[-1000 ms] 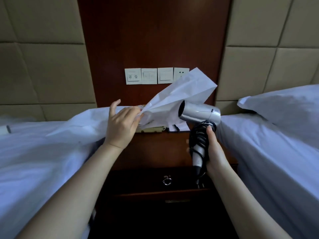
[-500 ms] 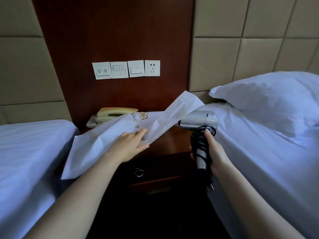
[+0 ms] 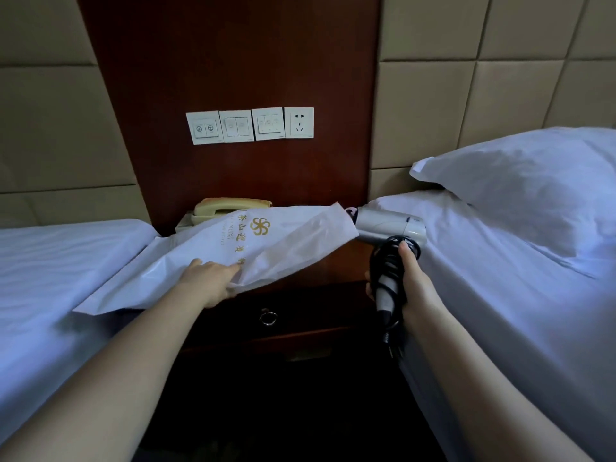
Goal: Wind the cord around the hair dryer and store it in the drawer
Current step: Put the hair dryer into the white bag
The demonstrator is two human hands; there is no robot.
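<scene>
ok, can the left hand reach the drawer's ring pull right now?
Probably yes: the ring pull sits uncovered just below the left hand, nothing between them. But that hand holds the white bag, so it isn't free.

Hair dryer point(image 3: 390, 225): silver barrel, grey handle. Cord point(image 3: 383, 261): black. Bag point(image 3: 290, 245): white, gold pinwheel emblem and gold lettering. Telephone point(image 3: 230, 206): cream. Switch plates point(image 3: 250, 125): white. Wall panel point(image 3: 233, 61): dark red-brown wood. Padded wall point(image 3: 466, 111): tan, squared seams. Bed sheets point(image 3: 50, 261), pillow point(image 3: 533, 181): plain white. Drawer point(image 3: 306, 306): dark brown, silver ring pull point(image 3: 268, 317).
</scene>
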